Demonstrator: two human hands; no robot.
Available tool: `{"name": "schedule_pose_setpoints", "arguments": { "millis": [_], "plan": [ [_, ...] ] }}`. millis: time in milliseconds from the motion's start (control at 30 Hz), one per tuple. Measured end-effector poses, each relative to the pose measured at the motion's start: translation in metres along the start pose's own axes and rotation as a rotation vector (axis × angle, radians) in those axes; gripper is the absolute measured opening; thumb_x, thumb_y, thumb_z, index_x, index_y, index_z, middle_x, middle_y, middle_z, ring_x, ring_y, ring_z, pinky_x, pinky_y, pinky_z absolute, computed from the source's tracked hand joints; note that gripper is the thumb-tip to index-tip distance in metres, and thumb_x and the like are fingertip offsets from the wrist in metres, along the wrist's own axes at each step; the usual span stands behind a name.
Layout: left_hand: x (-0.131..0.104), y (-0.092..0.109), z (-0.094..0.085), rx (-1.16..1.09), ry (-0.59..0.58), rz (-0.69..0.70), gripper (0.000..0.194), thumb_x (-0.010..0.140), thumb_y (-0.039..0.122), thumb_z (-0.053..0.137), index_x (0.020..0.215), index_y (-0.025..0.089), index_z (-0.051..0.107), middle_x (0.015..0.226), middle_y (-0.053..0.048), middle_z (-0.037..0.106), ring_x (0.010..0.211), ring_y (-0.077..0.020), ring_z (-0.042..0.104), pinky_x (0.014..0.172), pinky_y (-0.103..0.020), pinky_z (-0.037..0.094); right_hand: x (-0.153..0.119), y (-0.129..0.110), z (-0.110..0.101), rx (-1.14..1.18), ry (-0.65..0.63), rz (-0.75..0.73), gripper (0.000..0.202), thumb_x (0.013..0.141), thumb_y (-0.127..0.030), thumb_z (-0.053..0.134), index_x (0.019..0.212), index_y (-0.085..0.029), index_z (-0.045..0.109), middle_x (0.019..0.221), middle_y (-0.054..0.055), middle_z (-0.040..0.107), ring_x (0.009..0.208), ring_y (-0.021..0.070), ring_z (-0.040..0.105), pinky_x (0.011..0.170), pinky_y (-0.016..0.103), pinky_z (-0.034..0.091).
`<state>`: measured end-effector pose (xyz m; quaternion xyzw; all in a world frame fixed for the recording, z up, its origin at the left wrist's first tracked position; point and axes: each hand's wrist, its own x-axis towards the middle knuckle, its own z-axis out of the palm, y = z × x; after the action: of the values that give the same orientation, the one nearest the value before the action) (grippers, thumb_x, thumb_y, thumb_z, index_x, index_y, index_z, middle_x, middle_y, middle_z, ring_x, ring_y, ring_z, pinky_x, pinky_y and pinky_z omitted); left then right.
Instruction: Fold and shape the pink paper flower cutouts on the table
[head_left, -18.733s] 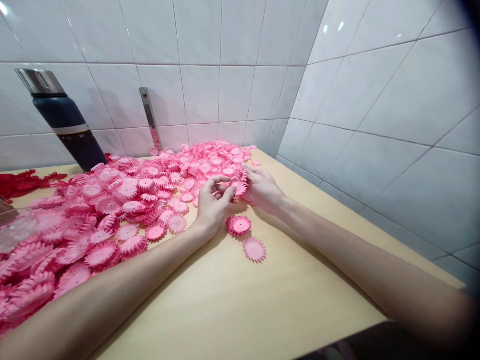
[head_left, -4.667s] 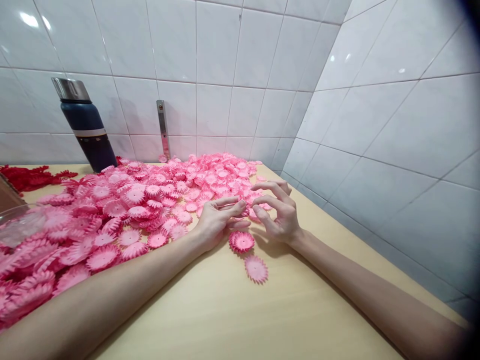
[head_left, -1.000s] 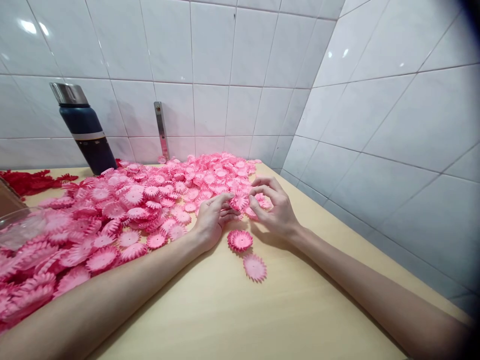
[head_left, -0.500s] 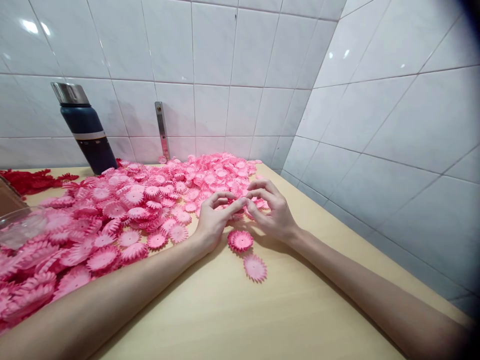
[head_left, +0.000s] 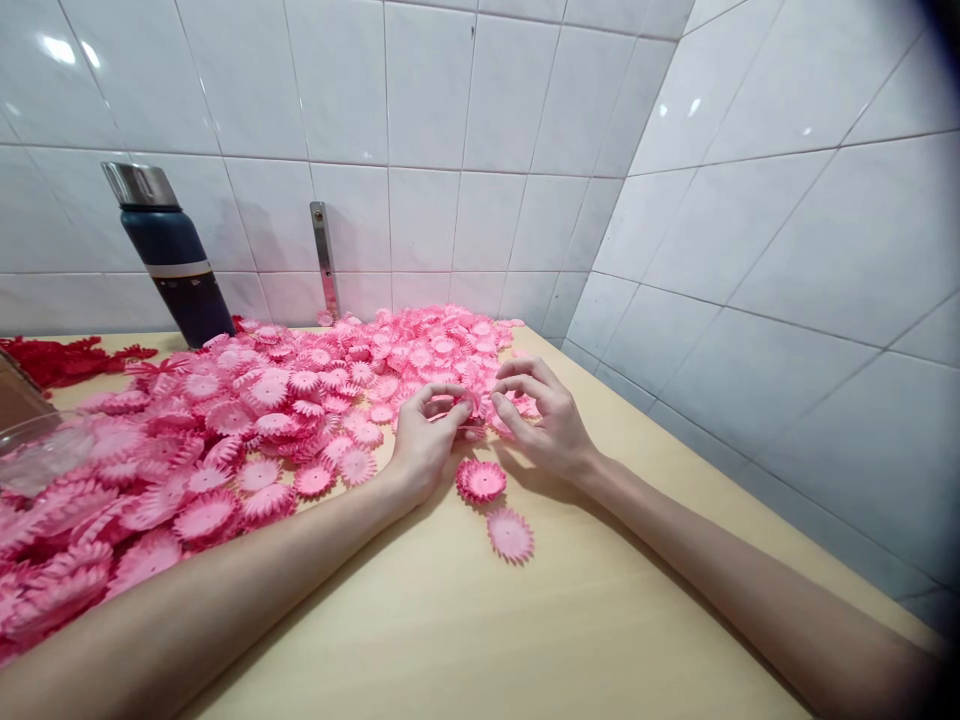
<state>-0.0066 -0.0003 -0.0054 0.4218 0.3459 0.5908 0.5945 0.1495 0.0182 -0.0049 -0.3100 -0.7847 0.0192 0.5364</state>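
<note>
My left hand (head_left: 426, 432) pinches a pink petal disc (head_left: 466, 402) between thumb and fingers; the disc is partly hidden by the fingertips. Just right of it, my right hand (head_left: 541, 415) is raised with thumb and fingers curved and apart, holding nothing that I can see. Below both hands, a darker pink layered flower (head_left: 481, 482) lies flat, and a single pale pink disc (head_left: 511, 537) lies below it, close to its lower edge. Beyond and left of my hands spreads a large heap of pink discs (head_left: 270, 390).
A dark blue bottle (head_left: 180, 270) stands at the back left, behind the heap. Red pieces (head_left: 67, 362) and a clear plastic container (head_left: 45, 460) are at the far left, beside a cardboard edge (head_left: 21, 392). Tiled walls (head_left: 420, 120) border the table (head_left: 525, 640).
The thumb and fingertips of my right hand have parted from my left hand, leaving a gap. The disc in my left hand now shows more clearly.
</note>
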Motion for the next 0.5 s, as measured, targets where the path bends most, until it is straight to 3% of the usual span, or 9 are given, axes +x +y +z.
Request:
{"name": "schedule_pose_setpoints", "arguments": {
  "millis": [167,333,500],
  "plan": [
    [-0.0011,0.0001,0.0007,0.017,0.036,0.034,0.027,0.069,0.017,0.070,0.090,0.019,0.054,0.078,0.001,0.061,0.051,-0.0109,0.063,0.054,-0.027,0.055,-0.0001,0.0005,-0.0003,-0.001,0.008,0.005,0.006,0.084,-0.016,0.056,0.081,-0.020,0.058,0.095,0.008,0.056,0.092,0.0228,0.058,0.083,0.043,0.049],
    [0.0003,-0.0003,0.0010,0.091,0.015,0.036,0.003,0.071,0.014,0.063,0.074,0.014,0.064,0.084,-0.005,0.066,0.064,-0.0121,0.065,0.060,-0.025,0.054,-0.0005,0.0004,-0.0001,0.000,-0.010,0.001,0.006,0.085,-0.017,0.056,0.082,-0.021,0.059,0.095,0.008,0.057,0.090,0.0224,0.058,0.080,0.041,0.050],
    [-0.0009,0.0010,-0.0005,0.137,-0.042,0.008,0.024,0.066,0.031,0.077,0.080,0.013,0.070,0.080,-0.006,0.068,0.066,-0.0145,0.065,0.062,-0.027,0.054,-0.0011,0.0005,0.0004,0.001,-0.017,-0.007,0.006,0.085,-0.016,0.056,0.083,-0.021,0.059,0.094,0.007,0.057,0.090,0.0215,0.059,0.079,0.040,0.051]
  ]
}}
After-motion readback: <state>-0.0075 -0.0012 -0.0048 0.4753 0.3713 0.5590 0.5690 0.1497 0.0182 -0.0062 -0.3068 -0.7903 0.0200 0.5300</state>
